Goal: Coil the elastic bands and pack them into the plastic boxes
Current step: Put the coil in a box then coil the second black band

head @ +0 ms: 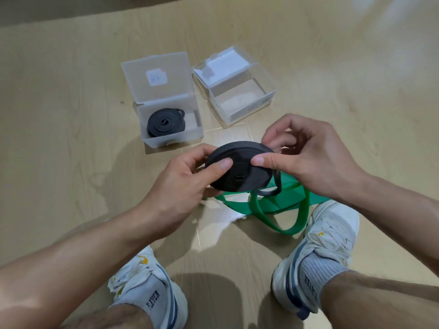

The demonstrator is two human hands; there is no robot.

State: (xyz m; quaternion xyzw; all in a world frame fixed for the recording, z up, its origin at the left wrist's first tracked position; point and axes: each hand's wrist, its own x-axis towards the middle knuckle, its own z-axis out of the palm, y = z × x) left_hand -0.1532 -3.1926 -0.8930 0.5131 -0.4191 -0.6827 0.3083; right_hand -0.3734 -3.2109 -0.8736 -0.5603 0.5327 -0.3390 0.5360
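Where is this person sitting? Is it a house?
Probably indoors, maybe a home or gym, right on the floor: smooth tan tiles, no table. Shoes rest beside a green band, and two plastic boxes sit on the ground.

So the floor (71,119) is tan wood-look tile. Sitting on it mid-frame are two open clear plastic boxes: the left box (171,136) has a coiled black band (164,124) inside, the right box (240,103) just beside it. Lower down, a green band (294,205) lies loose between two white sneakers.
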